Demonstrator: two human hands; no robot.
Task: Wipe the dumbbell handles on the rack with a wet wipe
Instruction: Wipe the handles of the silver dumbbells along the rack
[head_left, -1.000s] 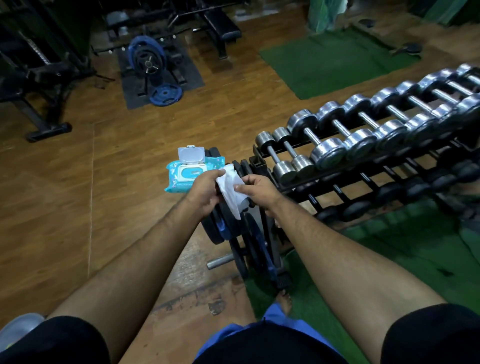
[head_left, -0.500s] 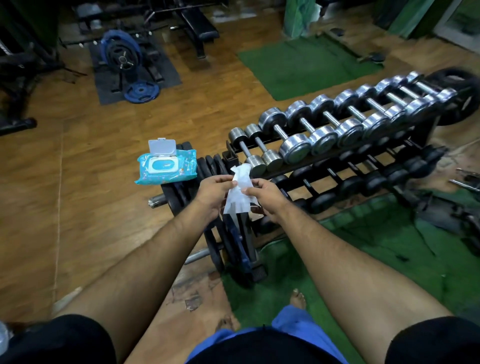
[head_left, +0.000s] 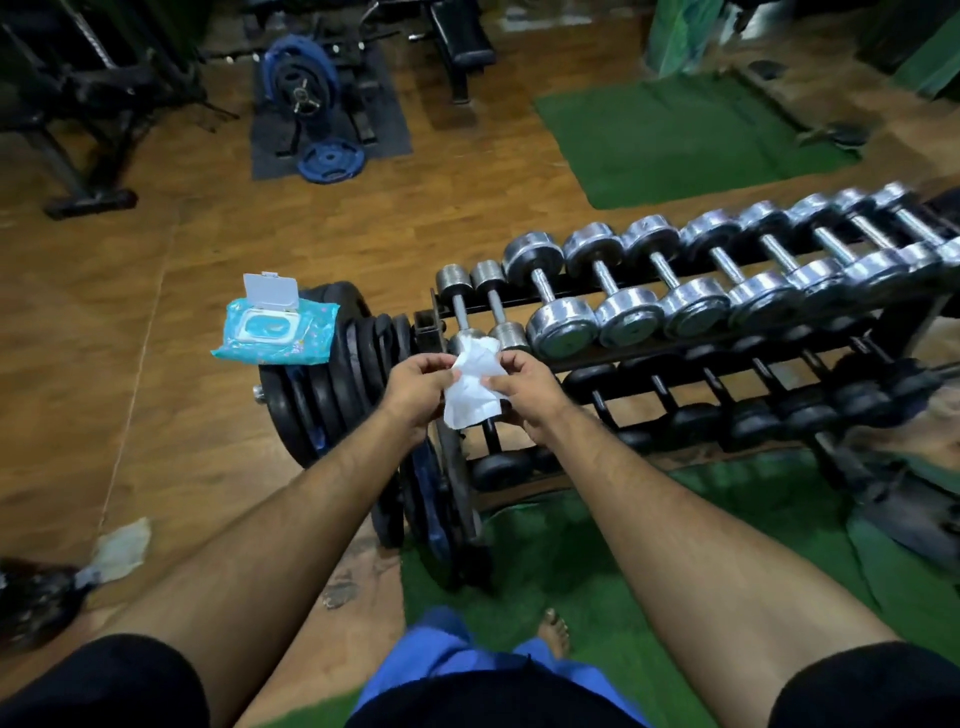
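We have a single view, from a wide-angle camera worn on our head, looking forward and steeply down past our own arms. Our left hand (head_left: 418, 387) and right hand (head_left: 527, 387) sit near the centre of the frame, close below us. The dumbbell rack (head_left: 675, 353) runs off to the right, the wooden floor (head_left: 156, 415) spreads left, and benches fill the far top edge. Straight lines bow toward the edges.

dim gym: wooden floor (head_left: 156, 291), green mats (head_left: 675, 140), black bench (head_left: 457, 36).
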